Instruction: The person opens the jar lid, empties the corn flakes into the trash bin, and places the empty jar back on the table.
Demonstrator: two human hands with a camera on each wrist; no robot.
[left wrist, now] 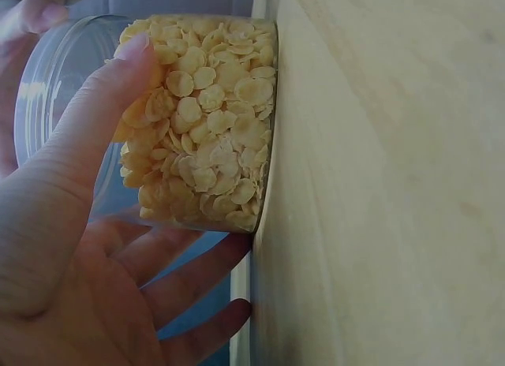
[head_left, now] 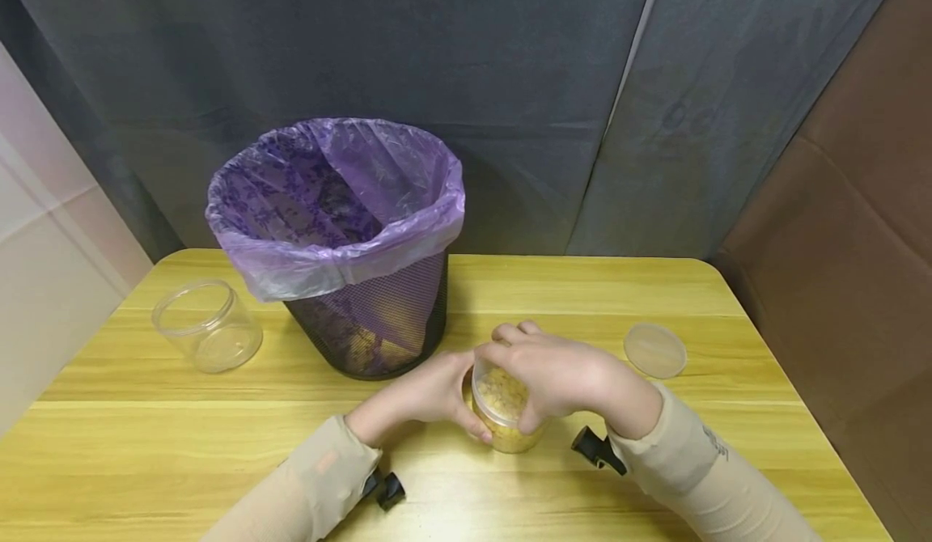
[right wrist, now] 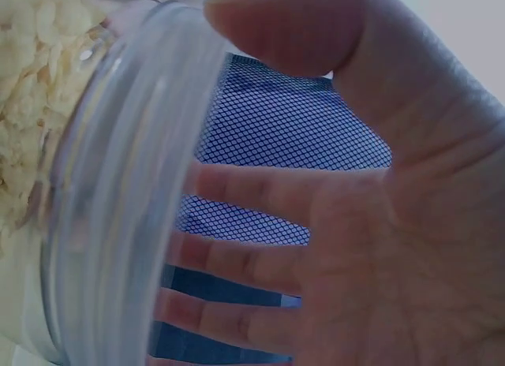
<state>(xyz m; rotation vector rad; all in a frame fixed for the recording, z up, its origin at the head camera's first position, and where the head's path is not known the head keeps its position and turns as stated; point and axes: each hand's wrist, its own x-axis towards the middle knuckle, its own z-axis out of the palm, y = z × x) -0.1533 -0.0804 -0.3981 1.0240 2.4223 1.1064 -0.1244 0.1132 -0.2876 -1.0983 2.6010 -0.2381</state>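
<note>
Dark grey fabric backdrop [head_left: 364, 57] behind, brown sheet [head_left: 845, 210] on the right, whitish sheet [head_left: 51, 275] left! The yellow wood-grain tabletop [head_left: 182, 453] gleams up front.

Head view: bright; glare marks the tabletop [head_left: 476, 500] on the near side of the jar [head_left: 514, 438]. Right wrist view: its rim [right wrist: 118, 192] blurred.

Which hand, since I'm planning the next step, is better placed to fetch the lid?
Probably the right hand: the lid lies nearer to it. The left hand is farther off, across the held jar, with its thumb against the wall, so it could steady that.
</note>
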